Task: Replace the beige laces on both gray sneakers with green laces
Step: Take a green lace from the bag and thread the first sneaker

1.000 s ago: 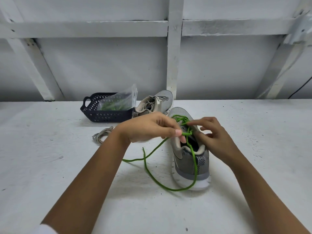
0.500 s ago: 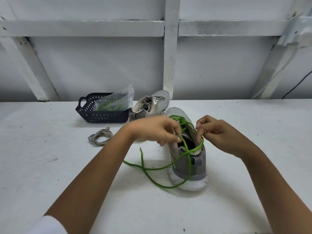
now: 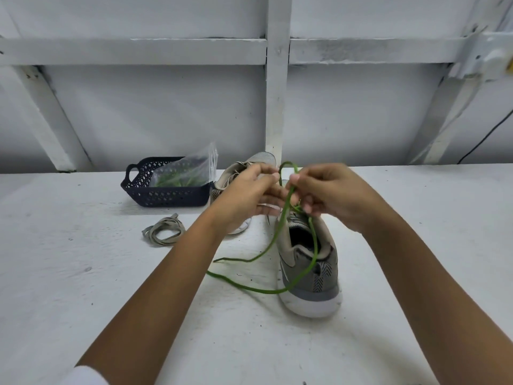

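A green lace rises in a small loop between two hands above the tongue of a gray sneaker, which stands upright on its white sole at the centre of a white bench, heel toward the camera. The left hand pinches one side of the loop between thumb and forefinger, its other fingers curled; the right hand pinches the other side in the same way, knuckles just beside those of the left. From the hands, one free strand drops over the shoe's left side and trails across the bench, while another runs down over the shoe's collar and heel, then curves left along the surface past the sole. Behind the left hand and partly hidden by it lies the second gray sneaker, beige laces at its throat. A loose coil of beige lace lies on the bench to the left, apart from both shoes. Farther back, a dark perforated basket sits just beside the second sneaker and holds a clear plastic bag with green inside. White-painted beams cross the wall behind
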### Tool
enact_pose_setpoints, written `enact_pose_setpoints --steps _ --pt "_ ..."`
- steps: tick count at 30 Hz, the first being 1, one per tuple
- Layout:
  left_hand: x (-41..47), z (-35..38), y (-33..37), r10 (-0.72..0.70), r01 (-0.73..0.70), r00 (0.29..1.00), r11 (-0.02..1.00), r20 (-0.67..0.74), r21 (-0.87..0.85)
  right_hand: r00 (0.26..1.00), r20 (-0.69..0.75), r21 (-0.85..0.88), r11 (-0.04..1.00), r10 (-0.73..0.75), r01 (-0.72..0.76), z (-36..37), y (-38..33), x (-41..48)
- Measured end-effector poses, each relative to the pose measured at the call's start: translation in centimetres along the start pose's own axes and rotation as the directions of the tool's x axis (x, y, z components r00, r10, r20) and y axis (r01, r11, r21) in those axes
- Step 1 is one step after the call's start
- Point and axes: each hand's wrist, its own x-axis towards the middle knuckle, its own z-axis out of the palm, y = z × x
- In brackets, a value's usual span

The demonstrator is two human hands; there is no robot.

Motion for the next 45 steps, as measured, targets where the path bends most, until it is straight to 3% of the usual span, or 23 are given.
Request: enact_pose_setpoints --steps 3,7,9,11,13,14,16,21,30,32,34,36,38,41,45 --pt "-0.7 -0.6 -1.0 -0.054 0.057 0.990 0.998 0.130 -0.014 0.986 -0.157 0.307 0.952 0.056 -0.005 -0.8 -0.3 1.3" --pt "-1.2 -1.3 -2.1 -0.010 0.004 0.978 1.000 0.210 0.027 0.934 -0.316 0.511 0.859 0.170 0.016 -1.7 0.1 2.7" --pt "-1.1 -1.5 -2.0 0.023 -0.031 0.986 0.998 0.168 0.048 0.934 -0.257 0.455 0.884 0.248 -0.109 -1.6 0.4 2.8" --pt "-1.0 -1.5 -1.5 0.047 -0.059 0.991 0.994 0.126 0.095 0.948 -0.126 0.212 0.941 0.294 -0.264 -1.0 0.8 2.5" --pt "-1.0 -1.2 -1.1 0.053 -0.072 0.990 0.987 0.130 0.146 0.963 -0.050 -0.012 0.964 0.265 -0.266 0.0 1.2 2.2" --pt "-1.0 -1.0 -1.0 0.047 -0.069 0.990 0.985 0.136 0.160 0.973 -0.039 -0.045 0.973 0.226 -0.228 0.5 1.3 2.2" --pt "-1.2 -0.8 -1.0 0.045 -0.069 0.989 0.982 0.140 0.178 0.983 -0.080 0.006 0.987 0.163 -0.163 0.9 1.3 2.4" --pt "-2.0 -1.7 -1.3 0.005 -0.037 0.982 0.985 0.188 0.167 0.938 -0.295 0.190 0.973 0.184 -0.132 -0.6 1.0 3.2" --pt "-2.6 -3.2 -1.1 -0.115 0.067 0.958 0.980 0.262 0.188 0.915 -0.356 0.342 0.938 0.191 -0.063 -1.0 1.9 3.6" --pt "-2.5 -3.1 -1.3 -0.115 0.080 0.970 0.983 0.213 0.167 0.927 -0.319 0.261 0.959 0.196 -0.112 -0.9 2.0 3.5" --pt "-2.2 -2.9 -1.6 -0.090 0.074 0.991 0.986 0.103 0.150 0.934 -0.293 0.003 0.977 0.207 -0.215 -0.8 2.2 3.0" --pt "-1.9 -2.6 -2.2 -0.074 0.078 0.997 0.991 -0.036 0.107 0.944 -0.291 -0.322 0.913 0.155 -0.249 -0.7 2.5 2.3" --pt "-1.7 -2.3 -2.8 -0.066 0.069 0.989 0.997 -0.135 0.016 0.961 -0.264 -0.542 0.812 0.080 -0.216 -0.4 2.8 1.4" --pt "-1.4 -1.6 -3.6 -0.044 0.026 0.969 0.997 -0.241 -0.075 0.978 -0.200 -0.679 0.713 0.051 -0.176 0.2 3.4 0.7" --pt "-0.8 -0.4 -4.2 0.018 -0.045 0.947 0.996 -0.321 -0.077 0.986 -0.162 -0.694 0.706 0.040 -0.143 0.2 4.4 0.5"
